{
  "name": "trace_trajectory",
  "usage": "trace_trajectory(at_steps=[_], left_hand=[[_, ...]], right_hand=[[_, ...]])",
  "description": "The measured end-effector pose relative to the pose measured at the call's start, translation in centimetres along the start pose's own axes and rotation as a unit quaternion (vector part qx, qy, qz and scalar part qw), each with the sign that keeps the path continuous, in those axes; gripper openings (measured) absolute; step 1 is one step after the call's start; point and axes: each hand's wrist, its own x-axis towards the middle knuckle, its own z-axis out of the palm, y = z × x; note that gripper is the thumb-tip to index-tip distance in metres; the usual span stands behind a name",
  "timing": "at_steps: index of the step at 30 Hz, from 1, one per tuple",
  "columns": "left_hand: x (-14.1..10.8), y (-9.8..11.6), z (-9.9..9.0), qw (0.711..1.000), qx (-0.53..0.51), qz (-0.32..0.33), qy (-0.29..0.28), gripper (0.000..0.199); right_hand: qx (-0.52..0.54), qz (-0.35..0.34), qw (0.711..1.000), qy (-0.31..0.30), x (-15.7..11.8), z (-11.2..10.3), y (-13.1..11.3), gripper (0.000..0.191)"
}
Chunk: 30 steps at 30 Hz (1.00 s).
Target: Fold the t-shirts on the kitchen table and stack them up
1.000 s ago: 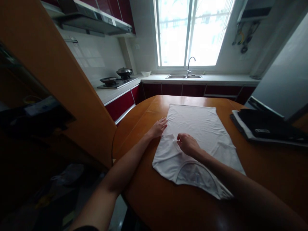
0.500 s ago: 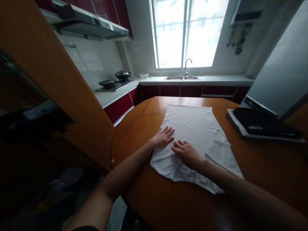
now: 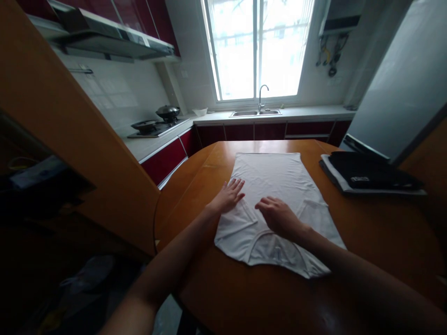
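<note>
A white shirt lies spread on the wooden table, its neckline toward me and its hem toward the window. Both sleeves are folded inward over the body. My left hand rests with fingers spread on the shirt's left edge, just above the left sleeve. Over the middle of the shirt, above the neckline, is my right hand, its fingers curled together. Whether any cloth is between those fingers is hidden.
Folded black and white clothes lie on the table's right side. Beyond the table are a counter with a sink and a stove with pans. A fridge stands at the right.
My right hand has shifted slightly right relative to the shirt and its fingers have drawn together. The left sleeve edge and neckline now show more. The whole view has turned slightly right.
</note>
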Motion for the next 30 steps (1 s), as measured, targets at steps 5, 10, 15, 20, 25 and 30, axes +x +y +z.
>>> trace_trajectory(at_steps=[5, 10, 15, 20, 25, 30], left_hand=[[-1.9, 2.6, 0.5, 0.998, -0.045, 0.010, 0.039, 0.062], [-3.7, 4.3, 3.1, 0.999, -0.002, -0.027, -0.029, 0.076], [-3.4, 4.1, 2.9, 0.999, 0.015, -0.044, -0.014, 0.077], [-3.2, 3.6, 2.9, 0.997, 0.035, -0.069, -0.026, 0.079], [-3.3, 2.9, 3.3, 0.996, 0.043, -0.077, -0.018, 0.082], [-3.1, 2.6, 3.4, 0.995, 0.061, -0.083, -0.003, 0.083]], right_hand=[[0.035, 0.172, 0.977, 0.121, -2.6, -2.2, 6.5, 0.029], [0.029, 0.236, 0.963, 0.130, -7.0, 0.0, 10.0, 0.037], [-0.034, 0.286, 0.957, 0.034, -9.3, 3.9, 10.2, 0.062], [-0.053, 0.312, 0.948, -0.046, -9.6, 4.9, 10.1, 0.075], [-0.059, 0.319, 0.945, -0.049, -9.6, 4.5, 10.0, 0.077], [-0.062, 0.322, 0.943, -0.059, -9.8, 4.6, 10.0, 0.077]])
